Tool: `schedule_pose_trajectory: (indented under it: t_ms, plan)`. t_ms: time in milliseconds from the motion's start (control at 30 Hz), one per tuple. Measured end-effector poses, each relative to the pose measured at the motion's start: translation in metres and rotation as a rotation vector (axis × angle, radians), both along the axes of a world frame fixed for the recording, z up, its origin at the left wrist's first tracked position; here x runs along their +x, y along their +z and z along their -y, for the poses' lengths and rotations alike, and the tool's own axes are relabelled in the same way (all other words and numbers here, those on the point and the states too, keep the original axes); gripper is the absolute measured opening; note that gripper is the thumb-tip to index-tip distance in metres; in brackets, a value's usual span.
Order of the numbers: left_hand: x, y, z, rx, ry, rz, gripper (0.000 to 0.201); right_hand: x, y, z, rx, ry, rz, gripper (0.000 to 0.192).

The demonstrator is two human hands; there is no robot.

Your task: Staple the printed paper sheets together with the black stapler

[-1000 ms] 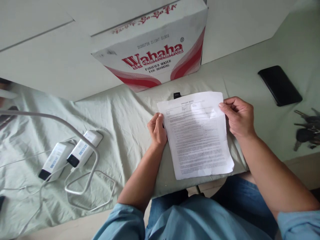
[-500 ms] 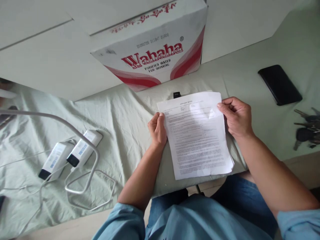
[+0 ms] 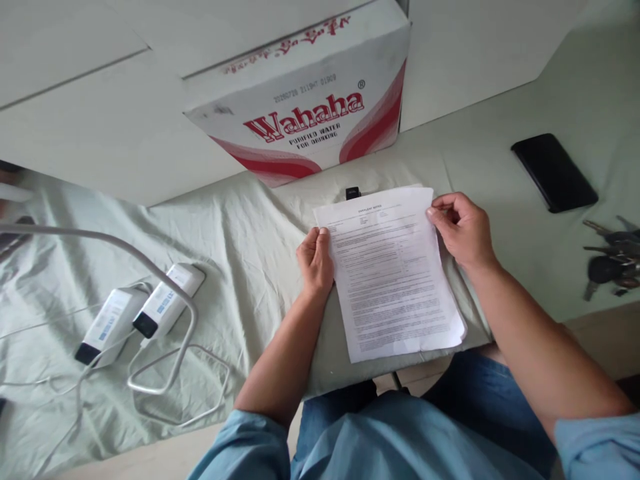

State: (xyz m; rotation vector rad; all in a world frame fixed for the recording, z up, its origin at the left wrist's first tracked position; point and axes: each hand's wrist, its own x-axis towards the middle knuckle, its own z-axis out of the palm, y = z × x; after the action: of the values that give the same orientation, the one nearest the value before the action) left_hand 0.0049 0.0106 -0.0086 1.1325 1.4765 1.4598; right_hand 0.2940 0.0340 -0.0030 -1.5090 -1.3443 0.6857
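Observation:
White printed papers (image 3: 395,287), seemingly more than one sheet, are held up in front of me near the table's front edge. My left hand (image 3: 316,259) is closed on their left edge, thumb on top. At the upper right corner, my right hand (image 3: 463,227) pinches the papers between thumb and fingers. Dense lines of print cover the top sheet, too small to read beyond a heading. Just behind the papers' top edge a small black object (image 3: 353,193) pokes out; the rest of it is hidden.
A Wahaha water carton (image 3: 305,107) stands at the back against a white panel (image 3: 90,133). To the right lie a black phone (image 3: 554,172) and a bunch of keys (image 3: 613,257). Two white power banks (image 3: 170,300) with cables and a grey bent rod (image 3: 120,243) occupy the left side.
My right hand and the papers' upper right corner have shifted slightly left. The bulge and bright patch near that corner have flattened out. My left hand keeps its hold.

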Motion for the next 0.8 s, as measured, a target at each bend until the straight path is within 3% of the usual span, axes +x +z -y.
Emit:
schedule_pose_trajectory:
  t_ms: [100,300,400,633,800]
  plan:
    - [-0.001,-0.003,0.0,0.005,-0.02,-0.011,0.072,0.004,-0.005,-0.006,0.015,-0.006,-0.015,0.034]
    - [-0.001,-0.001,-0.002,-0.053,-0.034,0.09,0.07,0.003,-0.005,-0.014,-0.189,0.168,-0.386,0.056]
    - [0.0,0.002,-0.003,-0.074,-0.052,0.136,0.069,0.0,-0.001,-0.014,-0.204,0.173,-0.481,0.056]
    - [-0.002,-0.006,-0.002,-0.05,-0.082,0.163,0.07,0.003,-0.003,-0.011,-0.103,0.138,-0.33,0.044]
    - [-0.001,-0.002,-0.004,-0.018,-0.059,0.016,0.071,0.004,0.002,-0.008,-0.131,0.215,-0.273,0.038]
